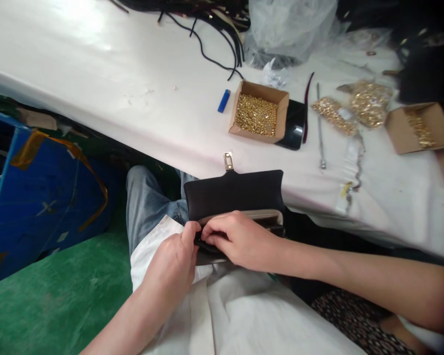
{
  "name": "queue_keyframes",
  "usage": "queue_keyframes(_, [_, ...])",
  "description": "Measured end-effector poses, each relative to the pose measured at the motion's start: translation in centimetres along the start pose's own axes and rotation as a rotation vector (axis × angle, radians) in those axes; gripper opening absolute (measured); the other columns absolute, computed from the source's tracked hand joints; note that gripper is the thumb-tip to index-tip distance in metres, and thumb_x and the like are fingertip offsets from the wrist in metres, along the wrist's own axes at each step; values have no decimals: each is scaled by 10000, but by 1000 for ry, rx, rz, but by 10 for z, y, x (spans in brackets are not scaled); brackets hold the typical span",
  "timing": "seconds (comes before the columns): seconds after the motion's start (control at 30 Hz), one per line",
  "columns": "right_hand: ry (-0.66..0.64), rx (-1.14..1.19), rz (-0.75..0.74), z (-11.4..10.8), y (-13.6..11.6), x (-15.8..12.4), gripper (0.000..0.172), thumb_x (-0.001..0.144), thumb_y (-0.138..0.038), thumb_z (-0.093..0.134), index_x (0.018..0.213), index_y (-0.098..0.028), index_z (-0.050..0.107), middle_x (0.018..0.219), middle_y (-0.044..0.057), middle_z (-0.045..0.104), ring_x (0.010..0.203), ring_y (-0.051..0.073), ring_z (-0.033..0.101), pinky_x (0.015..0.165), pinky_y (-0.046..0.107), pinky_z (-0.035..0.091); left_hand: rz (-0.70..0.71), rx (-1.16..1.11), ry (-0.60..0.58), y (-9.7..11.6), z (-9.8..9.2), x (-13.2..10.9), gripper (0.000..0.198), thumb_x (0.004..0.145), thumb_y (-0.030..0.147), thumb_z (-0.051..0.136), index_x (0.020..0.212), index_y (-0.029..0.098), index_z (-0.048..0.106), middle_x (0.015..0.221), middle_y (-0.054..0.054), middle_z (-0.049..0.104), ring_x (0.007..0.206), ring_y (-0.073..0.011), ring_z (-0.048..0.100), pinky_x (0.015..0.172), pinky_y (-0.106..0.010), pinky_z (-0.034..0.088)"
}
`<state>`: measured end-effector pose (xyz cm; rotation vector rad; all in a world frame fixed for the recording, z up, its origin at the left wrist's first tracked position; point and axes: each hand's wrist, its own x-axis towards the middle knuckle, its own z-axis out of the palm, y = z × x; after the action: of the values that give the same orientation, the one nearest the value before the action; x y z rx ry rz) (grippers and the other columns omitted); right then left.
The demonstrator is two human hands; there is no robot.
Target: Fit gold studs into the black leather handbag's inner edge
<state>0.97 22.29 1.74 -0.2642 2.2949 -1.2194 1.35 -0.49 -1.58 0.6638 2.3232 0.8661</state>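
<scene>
A small black handbag lies in my lap with its flap lifted toward the table. At the flap's tip sits a gold metal clasp plate. My left hand is closed on the bag's near left edge. My right hand reaches over the bag's opening, its thumb and forefinger pinched close beside the left fingers. Whatever lies between those right fingertips is too small or hidden to make out. A beige inner edge shows behind the right wrist.
On the white-covered table stand a cardboard box of gold hardware, a blue lighter, bags of gold pieces, a metal rod and another box. Black straps lie behind. A blue bin stands left.
</scene>
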Motion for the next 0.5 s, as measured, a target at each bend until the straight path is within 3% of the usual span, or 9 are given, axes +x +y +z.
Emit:
queue_keyframes(0.13, [-6, 159, 89, 5, 0, -2, 250, 1013, -58, 662, 981, -238, 832, 968, -30, 813, 872, 167, 735, 796, 311, 512, -38, -47, 42, -6, 7, -3, 563, 973, 23, 478, 1482, 236, 362, 984, -43, 746, 817, -272, 736, 648, -326, 424])
queue_keyframes(0.3, [19, 331, 284, 11, 8, -3, 242, 987, -116, 696, 1168, -232, 806, 900, -32, 810, 793, 170, 724, 724, 302, 523, -9, -17, 77, -7, 10, 0, 778, 964, 59, 460, 1676, 211, 185, 1028, -68, 752, 829, -273, 740, 713, -356, 518])
queue_keyframes(0.5, [-11, 353, 361, 13, 13, -6, 143, 964, -180, 680, 935, -228, 812, 805, -31, 771, 706, 165, 647, 627, 317, 431, -16, 10, 62, -10, 16, -3, 792, 997, 105, 428, 1729, 215, 148, 977, -62, 749, 827, -279, 733, 706, -372, 531])
